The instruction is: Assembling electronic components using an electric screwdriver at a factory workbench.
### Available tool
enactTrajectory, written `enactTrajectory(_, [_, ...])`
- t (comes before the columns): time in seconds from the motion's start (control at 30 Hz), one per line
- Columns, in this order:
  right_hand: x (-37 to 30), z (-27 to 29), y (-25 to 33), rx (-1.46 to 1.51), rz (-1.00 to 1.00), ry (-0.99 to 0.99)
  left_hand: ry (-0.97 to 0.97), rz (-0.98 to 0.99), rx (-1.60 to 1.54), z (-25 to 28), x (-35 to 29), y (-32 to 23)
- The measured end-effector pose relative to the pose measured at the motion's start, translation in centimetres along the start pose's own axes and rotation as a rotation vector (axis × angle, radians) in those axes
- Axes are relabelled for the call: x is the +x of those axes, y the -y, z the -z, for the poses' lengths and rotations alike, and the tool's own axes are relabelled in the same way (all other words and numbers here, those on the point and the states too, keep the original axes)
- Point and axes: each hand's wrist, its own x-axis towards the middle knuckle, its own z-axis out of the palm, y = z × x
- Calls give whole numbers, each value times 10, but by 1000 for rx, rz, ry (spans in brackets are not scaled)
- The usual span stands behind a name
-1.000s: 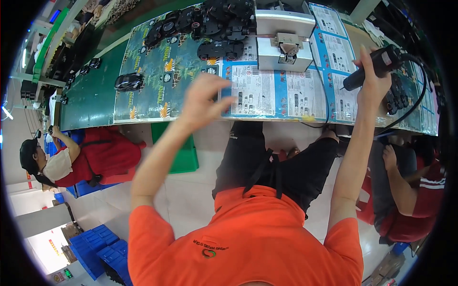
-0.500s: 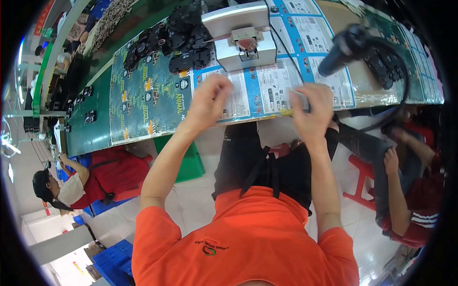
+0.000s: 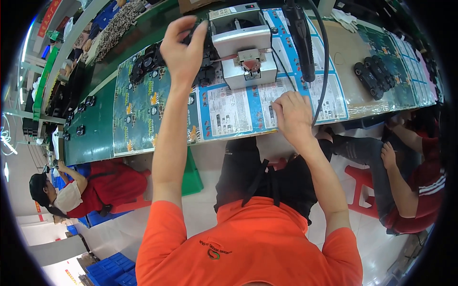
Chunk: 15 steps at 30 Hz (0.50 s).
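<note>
Left hand (image 3: pixel 183 45), upper centre: fingers curled on black plastic part (image 3: pixel 202 43), part mostly hidden. Right hand (image 3: pixel 292 114), centre: fingers bent on glossy printed sheet (image 3: pixel 229 109); grip cannot tell. Boxy grey metal fixture (image 3: pixel 243 47) between hands.

printed sheets (image 3: pixel 229 112): flat blue-and-white rectangles along the surface's near edge
red sign (image 3: pixel 47 18): narrow strip, upper left

Green bench (image 3: pixel 90 143) under printed sheets (image 3: pixel 229 109)

Black plastic part (image 3: pixel 196 35), upright in left-hand grip, beside grey fixture (image 3: pixel 243 47).
</note>
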Motion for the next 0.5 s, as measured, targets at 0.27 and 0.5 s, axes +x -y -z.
enactTrajectory(0.27, [5,8,3,-81,60,187,-75,355,-229,62,-97,-9])
enactTrajectory(0.5, [104,13,75,273,26,-164,111,558,-246,75,-153,-7])
